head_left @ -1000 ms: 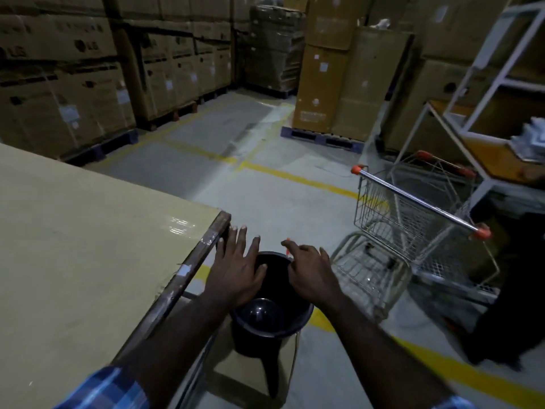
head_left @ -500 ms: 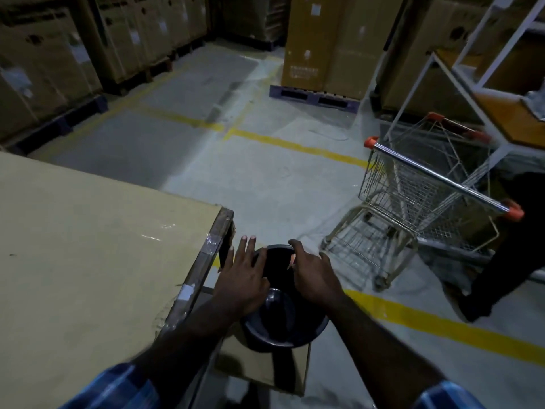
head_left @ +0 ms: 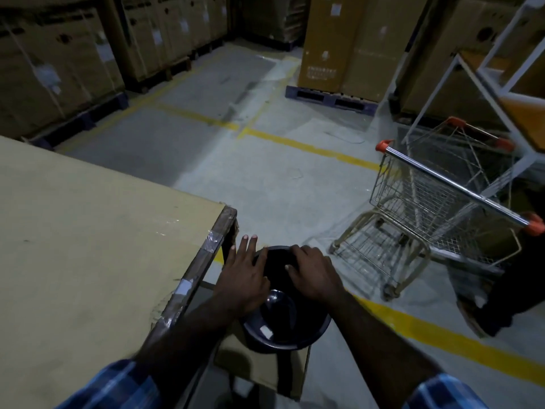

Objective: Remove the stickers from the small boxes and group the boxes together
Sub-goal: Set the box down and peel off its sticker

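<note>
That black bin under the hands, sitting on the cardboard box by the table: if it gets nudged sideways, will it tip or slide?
The black bin looks like thin plastic holding only a small white scrap, so probably light and easily shoved. It stands on a cardboard box near its edge, so a push could slide it off. It seems to taper downward, so it may tip.

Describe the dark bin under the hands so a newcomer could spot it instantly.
Start at the large tan cardboard-topped table on the left. Just off its taped right corner, a round black plastic bin stands on a flat cardboard piece. It is the only round container, with a small white scrap inside.
</note>
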`<state>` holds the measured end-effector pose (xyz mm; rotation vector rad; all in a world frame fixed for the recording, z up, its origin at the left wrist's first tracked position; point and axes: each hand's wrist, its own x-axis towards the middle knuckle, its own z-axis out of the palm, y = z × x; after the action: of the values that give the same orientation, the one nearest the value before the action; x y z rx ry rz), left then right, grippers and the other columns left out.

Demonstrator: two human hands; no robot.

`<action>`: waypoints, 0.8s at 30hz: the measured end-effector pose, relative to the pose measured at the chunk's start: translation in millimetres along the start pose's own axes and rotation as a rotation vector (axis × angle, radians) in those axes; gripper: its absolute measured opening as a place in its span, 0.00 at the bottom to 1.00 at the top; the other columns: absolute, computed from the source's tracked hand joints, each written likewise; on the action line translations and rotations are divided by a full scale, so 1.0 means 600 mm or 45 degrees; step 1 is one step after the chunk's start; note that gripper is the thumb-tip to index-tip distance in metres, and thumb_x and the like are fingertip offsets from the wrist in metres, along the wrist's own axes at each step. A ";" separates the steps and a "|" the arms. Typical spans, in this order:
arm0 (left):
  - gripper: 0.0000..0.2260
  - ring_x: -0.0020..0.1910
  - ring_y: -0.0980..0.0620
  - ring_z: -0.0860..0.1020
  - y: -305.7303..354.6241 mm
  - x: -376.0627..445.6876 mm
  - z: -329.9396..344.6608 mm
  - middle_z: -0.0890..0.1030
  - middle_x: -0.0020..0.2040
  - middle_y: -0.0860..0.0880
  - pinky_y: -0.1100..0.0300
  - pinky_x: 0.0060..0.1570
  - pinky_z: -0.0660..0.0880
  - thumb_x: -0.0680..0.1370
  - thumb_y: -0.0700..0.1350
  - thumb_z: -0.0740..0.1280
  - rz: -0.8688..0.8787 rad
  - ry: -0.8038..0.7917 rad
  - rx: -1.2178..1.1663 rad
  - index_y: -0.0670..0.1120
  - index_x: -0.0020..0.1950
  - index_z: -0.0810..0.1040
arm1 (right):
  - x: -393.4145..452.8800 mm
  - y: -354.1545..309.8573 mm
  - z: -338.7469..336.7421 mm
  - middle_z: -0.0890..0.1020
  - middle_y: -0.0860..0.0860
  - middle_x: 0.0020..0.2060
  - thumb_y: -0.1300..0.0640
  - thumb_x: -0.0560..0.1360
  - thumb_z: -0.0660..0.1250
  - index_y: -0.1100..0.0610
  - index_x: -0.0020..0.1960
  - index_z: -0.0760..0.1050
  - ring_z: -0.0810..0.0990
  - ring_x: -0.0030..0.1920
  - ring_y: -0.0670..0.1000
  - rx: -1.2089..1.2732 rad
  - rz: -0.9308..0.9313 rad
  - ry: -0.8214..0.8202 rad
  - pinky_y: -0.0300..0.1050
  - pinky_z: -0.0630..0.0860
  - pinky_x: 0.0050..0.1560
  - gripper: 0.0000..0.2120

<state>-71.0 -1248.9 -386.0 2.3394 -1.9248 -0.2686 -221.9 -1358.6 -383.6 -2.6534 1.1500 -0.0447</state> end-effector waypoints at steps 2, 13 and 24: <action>0.34 0.77 0.39 0.40 0.010 -0.007 -0.014 0.44 0.79 0.38 0.44 0.74 0.42 0.75 0.55 0.44 -0.049 -0.007 0.016 0.43 0.79 0.51 | 0.000 0.003 -0.005 0.74 0.51 0.61 0.46 0.77 0.60 0.52 0.64 0.68 0.71 0.61 0.56 0.042 -0.044 0.008 0.55 0.71 0.57 0.18; 0.39 0.78 0.39 0.44 0.088 -0.088 -0.094 0.47 0.79 0.39 0.43 0.74 0.46 0.69 0.58 0.39 -0.348 0.228 0.045 0.44 0.79 0.52 | -0.023 -0.005 -0.084 0.70 0.51 0.69 0.47 0.78 0.62 0.51 0.69 0.68 0.67 0.68 0.55 0.191 -0.401 0.185 0.54 0.68 0.63 0.21; 0.34 0.78 0.43 0.42 0.081 -0.272 -0.219 0.45 0.79 0.43 0.43 0.75 0.48 0.76 0.60 0.46 -0.714 0.526 0.098 0.46 0.79 0.51 | -0.080 -0.188 -0.193 0.77 0.52 0.60 0.50 0.74 0.63 0.56 0.61 0.73 0.72 0.59 0.57 0.537 -0.817 0.456 0.56 0.73 0.58 0.17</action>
<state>-121.6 -1103.2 -236.1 2.6711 -1.0970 0.2412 -189.2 -1274.7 -241.0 -2.5489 0.2611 -0.8036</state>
